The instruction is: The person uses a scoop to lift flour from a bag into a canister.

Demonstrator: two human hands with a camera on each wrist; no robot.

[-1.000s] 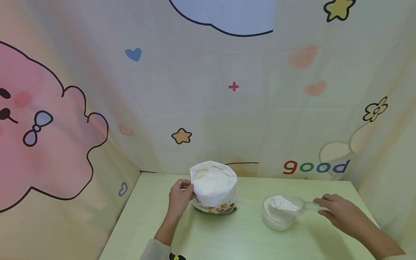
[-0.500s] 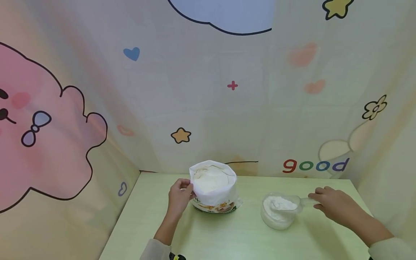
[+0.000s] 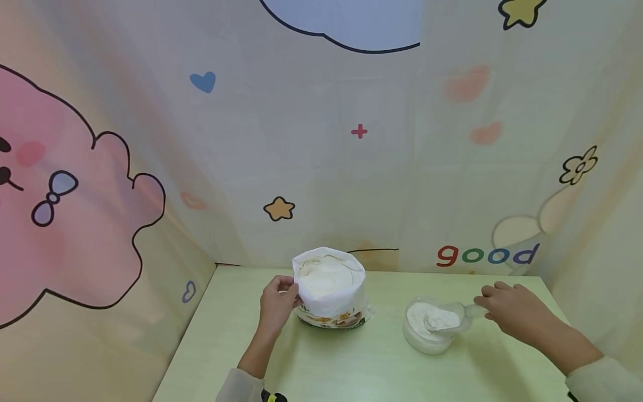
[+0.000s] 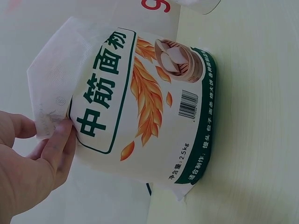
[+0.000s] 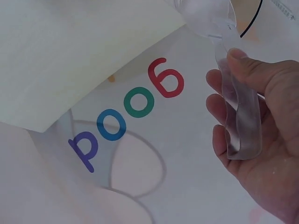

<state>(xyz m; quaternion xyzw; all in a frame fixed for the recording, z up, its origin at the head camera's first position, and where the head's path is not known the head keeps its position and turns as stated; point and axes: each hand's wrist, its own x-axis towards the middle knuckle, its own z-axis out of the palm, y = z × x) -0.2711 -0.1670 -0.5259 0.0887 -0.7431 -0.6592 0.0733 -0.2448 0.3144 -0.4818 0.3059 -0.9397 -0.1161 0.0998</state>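
A white flour bag (image 3: pixel 331 307) stands at the back of the table with its top folded out and white flour (image 3: pixel 326 276) showing inside. My left hand (image 3: pixel 275 307) pinches the bag's left rim between thumb and fingers, and the left wrist view shows the bag's printed front (image 4: pixel 145 102) with wheat ears. My right hand (image 3: pixel 519 312) grips the handle (image 5: pixel 240 107) of a clear plastic scoop. The scoop (image 3: pixel 461 314) carries flour and sits tilted over the right side of a round clear container (image 3: pixel 427 345), which also holds flour. Whether scoop and container touch, I cannot tell.
The pale green table (image 3: pixel 341 368) ends at a printed curtain (image 3: pixel 321 167) hanging close behind the bag. More curtain rises along the left and right sides. The bag and the round container stand apart, with table surface between them.
My right hand has moved left and slightly up. The scoop has tilted, and more flour shows in the container beside it. My left hand keeps its hold on the bag.
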